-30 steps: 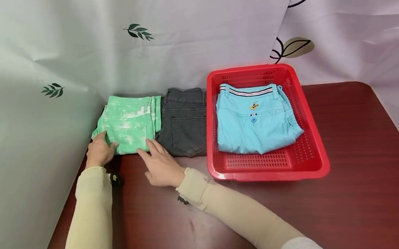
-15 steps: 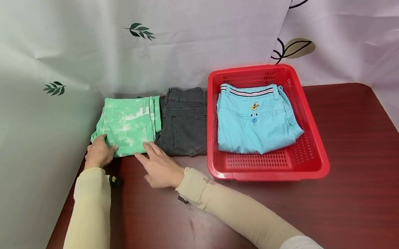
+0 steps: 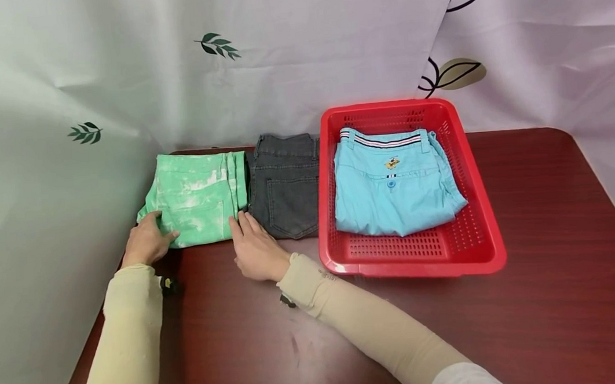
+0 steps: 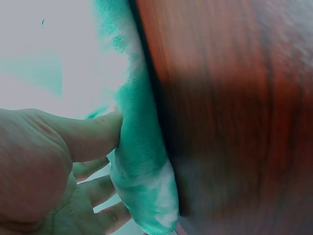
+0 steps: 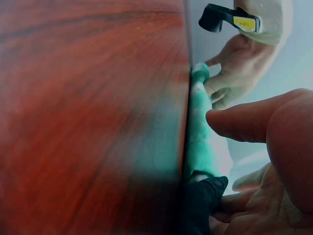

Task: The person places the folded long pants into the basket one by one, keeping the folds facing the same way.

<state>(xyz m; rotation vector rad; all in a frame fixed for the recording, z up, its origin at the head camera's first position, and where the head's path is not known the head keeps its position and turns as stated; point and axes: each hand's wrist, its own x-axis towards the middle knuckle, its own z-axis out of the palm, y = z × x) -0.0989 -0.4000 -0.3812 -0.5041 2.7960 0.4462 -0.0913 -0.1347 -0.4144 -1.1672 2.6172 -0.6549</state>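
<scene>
- The left hand (image 3: 145,242) grasped the near left corner of the folded green-and-white pants (image 3: 193,204), its thumb on the near fold and its fingers reaching round the left side.
- The right hand (image 3: 258,249) was released and held nothing: its fingers lay extended and close together, their tips at the near right corner. Whether those tips pressed the green side or the dark cloth beside it could not be told.
- The step looked like straightening the folded bundle. Doing it well called, in my judgement, for light, even pressure from both sides, so that the layers shifted together and the top one did not slide off.
- A low, flat right hand suited that best; digging fingertips could have rucked the stacked edges there.
- The left forearm, in a pale sleeve (image 3: 122,341), ran almost straight ahead; the right, in a beige sleeve (image 3: 366,316), came in on a long diagonal, with its wrist in front of the jeans.
- The pants lay on the dark red wooden table (image 3: 555,231), at its far left, just beside the charcoal jeans (image 3: 292,201).
- Beyond the jeans stood the red plastic basket (image 3: 426,268), with the folded sky-blue pants (image 3: 387,211) inside it; neither hand touched it.
</scene>
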